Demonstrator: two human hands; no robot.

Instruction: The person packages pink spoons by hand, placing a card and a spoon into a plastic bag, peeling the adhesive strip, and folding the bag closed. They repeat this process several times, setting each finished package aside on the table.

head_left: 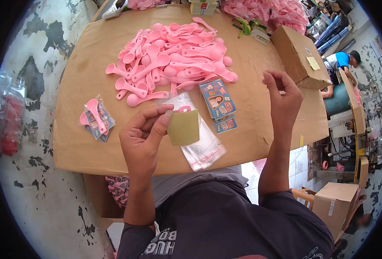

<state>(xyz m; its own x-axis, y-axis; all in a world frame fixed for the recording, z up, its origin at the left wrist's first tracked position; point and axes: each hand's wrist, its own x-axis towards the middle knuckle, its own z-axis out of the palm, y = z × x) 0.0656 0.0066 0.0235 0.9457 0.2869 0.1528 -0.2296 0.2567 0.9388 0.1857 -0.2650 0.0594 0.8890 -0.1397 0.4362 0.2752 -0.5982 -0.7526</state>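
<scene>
Thin card [183, 127] pinched in left hand [143, 138], near the table's [78, 146] front edge.
Light, bendy; grip by its edge. Right hand's [283, 99] fingers curl together, seemingly holding nothing.

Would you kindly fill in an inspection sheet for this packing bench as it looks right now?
Surface: brown-paper-covered table, creased.
Job's things: loose pile of pink plastic spoons; printed cards fanned beside it; clear bags near the front edge; finished spoon packs at the left.
Clutter: cardboard box on the far right corner; more pink goods at the back.
Grippers: left hand pinches a tan card; right hand raised, fingers curled, contents unclear.
Cables: nothing seen.
Surroundings: peeling painted floor; a person in blue at right; another box below.
</scene>
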